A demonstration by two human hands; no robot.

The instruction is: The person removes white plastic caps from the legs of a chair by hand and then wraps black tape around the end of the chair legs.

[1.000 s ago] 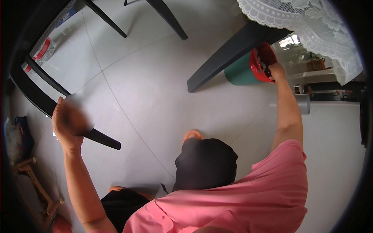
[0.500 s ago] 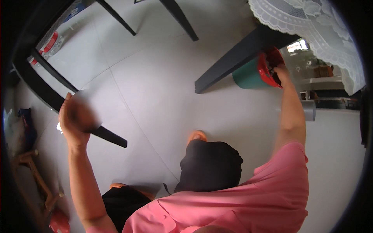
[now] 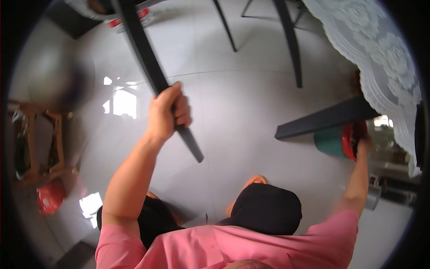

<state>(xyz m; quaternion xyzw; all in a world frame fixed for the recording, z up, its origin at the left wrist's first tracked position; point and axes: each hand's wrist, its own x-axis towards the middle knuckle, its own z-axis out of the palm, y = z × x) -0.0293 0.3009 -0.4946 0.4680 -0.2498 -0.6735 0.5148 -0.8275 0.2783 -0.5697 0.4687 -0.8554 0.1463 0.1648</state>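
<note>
My left hand (image 3: pixel 169 110) is closed around a slim black chair leg (image 3: pixel 145 56), fingers wrapped about its lower part. Off to the right, my right hand (image 3: pixel 365 144) is at the mouth of a green bin (image 3: pixel 330 141) with a red liner (image 3: pixel 348 142) folded over its rim. Those fingers look bent over the rim, though they are blurred and partly hidden by the bin's dark mouth. A thick black table leg (image 3: pixel 320 123) slants in front of the bin.
A white lace tablecloth (image 3: pixel 363 45) hangs at the upper right. More black chair legs (image 3: pixel 289 42) stand at the back. Red-capped clear containers (image 3: pixel 143 15) sit at the far left. A wooden frame (image 3: pixel 31 143) and a red object (image 3: pixel 50 196) lie along the left side.
My left hand was raised beside the chair leg and now grips it. The view has turned left, and my right hand stays at the bin's mouth.
</note>
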